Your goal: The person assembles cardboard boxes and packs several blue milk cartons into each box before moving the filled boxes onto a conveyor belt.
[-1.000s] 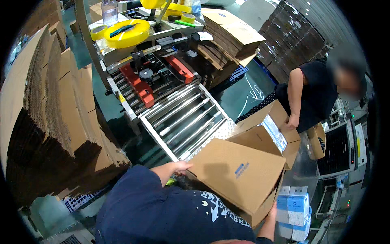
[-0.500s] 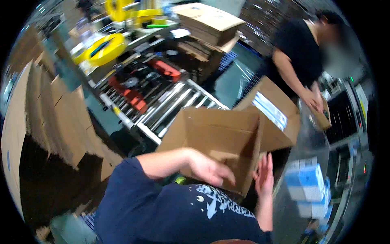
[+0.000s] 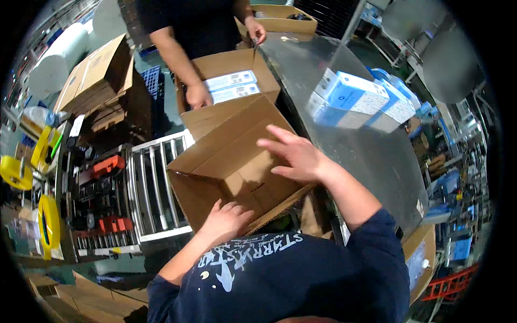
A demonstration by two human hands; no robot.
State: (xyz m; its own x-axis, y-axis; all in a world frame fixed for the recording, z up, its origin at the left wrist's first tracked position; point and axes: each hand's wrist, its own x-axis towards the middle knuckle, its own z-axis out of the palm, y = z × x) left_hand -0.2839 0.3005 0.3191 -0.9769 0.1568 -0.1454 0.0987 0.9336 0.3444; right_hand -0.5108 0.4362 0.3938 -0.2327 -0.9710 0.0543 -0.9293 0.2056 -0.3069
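An open brown carton (image 3: 237, 140) stands tilted before me, its inner walls and bottom bare where I can see them. My left hand (image 3: 230, 219) lies over the carton's near left edge, fingers slightly apart, holding nothing. Above the carton's right side, my right hand (image 3: 293, 155) is spread open with nothing in it; whether it touches the wall, I cannot tell. Just beyond stands another open carton (image 3: 231, 60), with white and blue boxes (image 3: 232, 85) lying inside. A co-worker's hand (image 3: 199, 96) reaches into that one.
On the grey metal table (image 3: 371, 164) to my right stand several blue and white boxes (image 3: 355, 94). A roller conveyor (image 3: 156, 183) with a red-and-black machine (image 3: 105, 199) runs on the left. Stacked flat cartons (image 3: 97, 70) and yellow tape rolls (image 3: 49, 226) are farther left.
My view has swung right, bringing the table and blue and white boxes nearer the middle. My right hand has moved up over the carton; my left rests at its near edge.
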